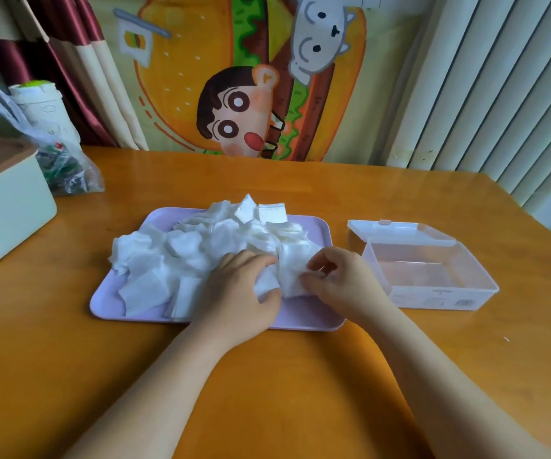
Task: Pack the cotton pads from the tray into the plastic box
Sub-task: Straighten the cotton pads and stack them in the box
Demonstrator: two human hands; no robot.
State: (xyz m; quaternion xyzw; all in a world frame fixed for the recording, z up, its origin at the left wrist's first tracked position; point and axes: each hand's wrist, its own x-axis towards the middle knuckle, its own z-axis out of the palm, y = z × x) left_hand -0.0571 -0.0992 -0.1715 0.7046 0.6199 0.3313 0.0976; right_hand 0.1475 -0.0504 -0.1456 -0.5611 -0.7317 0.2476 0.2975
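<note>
I am curling my left hand (237,286) round a clump of the white square cotton pads (174,256), thumb under it. My right hand (340,279) is pinching the clump's right edge. The heap is lying on the lilac plastic tray (108,299); the clear plastic box (433,289) is standing just right, lid open.

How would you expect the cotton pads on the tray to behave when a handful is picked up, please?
Probably soft and floppy: the cotton pads crumple where the left hand grips them. Likely light, lying loosely heaped on the tray, so strays may slip out.
</note>
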